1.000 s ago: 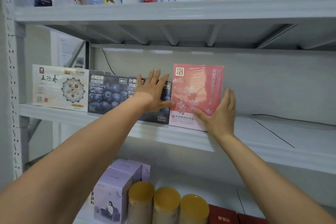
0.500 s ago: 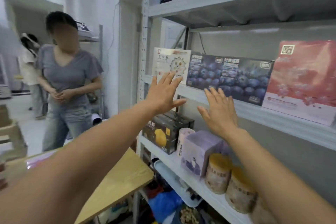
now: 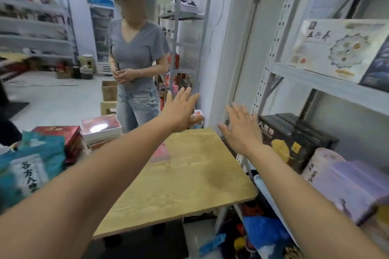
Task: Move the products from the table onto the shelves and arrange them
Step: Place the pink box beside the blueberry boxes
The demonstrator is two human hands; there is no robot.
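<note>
My left hand (image 3: 181, 111) and my right hand (image 3: 241, 130) both reach out over the wooden table (image 3: 189, 187) with fingers spread, holding nothing. On the table's left part lie red boxes (image 3: 63, 139), a pink-topped box (image 3: 101, 126) and a teal bag (image 3: 31, 166) with Chinese writing. The grey shelf unit (image 3: 328, 86) stands at the right. A cream box (image 3: 336, 48) stands on its middle shelf, with a dark blue box (image 3: 379, 71) beside it at the frame edge. Below are black boxes (image 3: 294, 139) and lilac boxes (image 3: 347, 187).
A person in a grey top (image 3: 134, 57) stands beyond the table, hands clasped. A narrow metal rack (image 3: 185, 48) is behind them. Cardboard boxes (image 3: 109, 90) sit on the floor. Blue bags (image 3: 263, 231) lie under the shelf unit. More shelving (image 3: 35, 27) lines the far left wall.
Both hands let go of the boxes on the middle shelf and drew back. My view swung left from the shelf to the table, and my hands now hover over it.
</note>
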